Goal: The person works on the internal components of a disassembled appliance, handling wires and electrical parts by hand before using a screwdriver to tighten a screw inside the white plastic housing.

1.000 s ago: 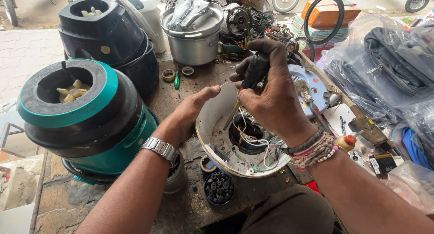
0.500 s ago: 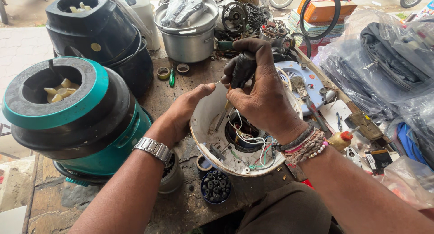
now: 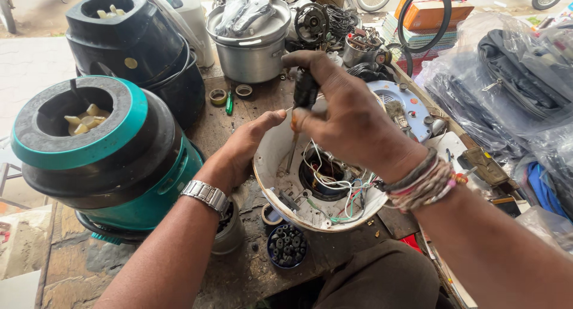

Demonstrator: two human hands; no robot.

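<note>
The right hand [image 3: 352,115] grips a black-handled screwdriver [image 3: 303,97] inside the open white round appliance shell [image 3: 271,160] – the left hand [image 3: 242,148], fingers curled on its rim, steadies it – a slip could nick the thin loose wires [image 3: 334,181].

Top right of the frame, an orange rectangular box [image 3: 434,9] lies flat on a stack of thin books or papers, partly framed by a black rubber ring in front of it. Just below and to the right, clear plastic bags [image 3: 513,76] are piled up, crinkled and shiny, with dark goods showing through. At top centre, more clear plastic wrapping [image 3: 242,12] sits bunched on a steel pot's lid. On the black grinder body at upper left, a small round gold sticker [image 3: 127,63].
</note>
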